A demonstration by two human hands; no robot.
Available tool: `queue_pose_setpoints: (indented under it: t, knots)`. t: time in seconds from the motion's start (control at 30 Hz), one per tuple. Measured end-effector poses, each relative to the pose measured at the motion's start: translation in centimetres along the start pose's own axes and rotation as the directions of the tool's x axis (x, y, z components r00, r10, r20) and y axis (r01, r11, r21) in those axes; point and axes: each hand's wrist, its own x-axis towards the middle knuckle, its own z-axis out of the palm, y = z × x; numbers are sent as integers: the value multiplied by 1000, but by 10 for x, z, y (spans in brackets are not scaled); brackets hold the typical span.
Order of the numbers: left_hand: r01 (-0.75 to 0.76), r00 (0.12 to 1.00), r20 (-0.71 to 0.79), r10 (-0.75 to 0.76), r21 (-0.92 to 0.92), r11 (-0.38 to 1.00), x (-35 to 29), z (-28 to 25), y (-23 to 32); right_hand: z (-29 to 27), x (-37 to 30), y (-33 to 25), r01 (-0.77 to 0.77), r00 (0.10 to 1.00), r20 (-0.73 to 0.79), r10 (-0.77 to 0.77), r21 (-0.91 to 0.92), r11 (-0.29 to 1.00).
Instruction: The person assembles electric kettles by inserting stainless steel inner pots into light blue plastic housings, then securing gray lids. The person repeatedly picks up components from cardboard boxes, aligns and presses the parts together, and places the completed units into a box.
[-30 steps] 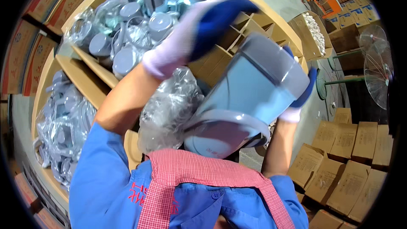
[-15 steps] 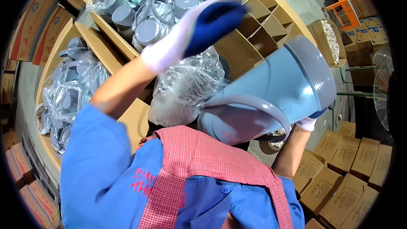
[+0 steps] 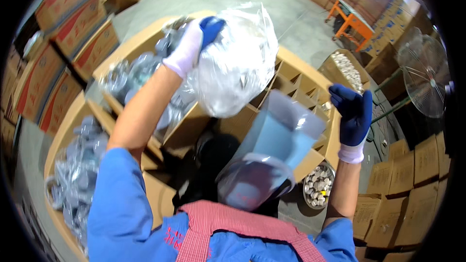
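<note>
My left hand (image 3: pixel 204 36), in a white glove with blue-coated fingers, is raised and closed on the edge of a crumpled clear plastic bag (image 3: pixel 238 63). The bag hangs over the carton in front of me. Low in front of my body rests a large light-blue jug (image 3: pixel 272 138) with a grey rim and a loop handle, leaning up to the right. Neither hand is on the jug; what supports it is hidden. Off to its right, my right hand (image 3: pixel 353 116), gloved alike, is raised with fingers apart and nothing in it.
A carton (image 3: pixel 131 41) ahead and another (image 3: pixel 63 126) at left hold bagged grey-blue jugs. Cardboard dividers (image 3: pixel 303 92) stand right of the bag. A metal basin (image 3: pixel 318 184) holds small pale pieces. A fan (image 3: pixel 427 75), stacked cartons (image 3: pixel 403 179) and an orange cart (image 3: pixel 349 22) are at right.
My left hand has moved up and left and lifted the bag away from beside the jug. My right hand has let go of the jug, which now sits lower, and risen at the right.
</note>
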Motion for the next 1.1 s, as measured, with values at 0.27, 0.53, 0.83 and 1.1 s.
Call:
queue_pose_setpoints:
  t: [0.27, 0.53, 0.83, 1.1]
  knots:
    - [-803, 585, 566, 581, 507, 314, -27, 103, 0, -75, 90, 159, -265, 959, -95, 267, 29, 964]
    - [-630, 686, 337, 645, 718, 295, -181, 42, -99, 1, -94, 143, -197, 919, -308, 248, 186, 963]
    - [-611, 740, 673, -1, 674, 415, -286, -60, -147, 36, -198, 31, -117, 842, 400, 361, -518, 847]
    - [-526, 808, 589, -27, 741, 418, -268, 11, -114, 123, -249, 7, -346, 631, 455, 629, -561, 753]
